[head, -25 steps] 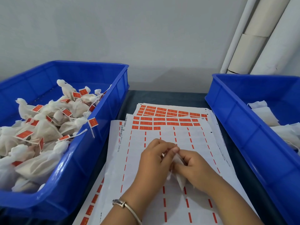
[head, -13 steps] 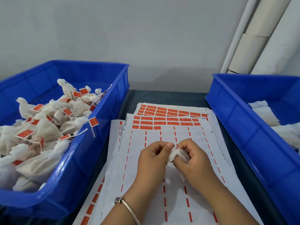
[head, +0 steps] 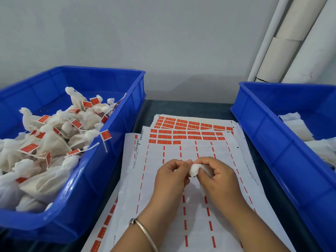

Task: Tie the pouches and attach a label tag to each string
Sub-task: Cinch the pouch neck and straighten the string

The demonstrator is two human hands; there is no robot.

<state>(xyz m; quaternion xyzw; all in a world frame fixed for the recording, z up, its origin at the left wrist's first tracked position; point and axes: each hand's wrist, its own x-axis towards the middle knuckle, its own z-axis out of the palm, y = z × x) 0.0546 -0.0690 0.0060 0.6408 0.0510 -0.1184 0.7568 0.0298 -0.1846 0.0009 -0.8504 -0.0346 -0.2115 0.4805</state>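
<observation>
Mostly hidden pouch [head: 194,170] pinched between both hands, left hand [head: 171,177], right hand [head: 216,176]

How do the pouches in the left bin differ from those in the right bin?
The pouches in the left bin are bunched at the neck and carry red tags on strings; the pouches in the right bin lie flat, with no tags visible. The left bin holds a heaped pile; the right bin shows only a few at its edge. Both bins are blue, and the pouches in both are white.
</observation>
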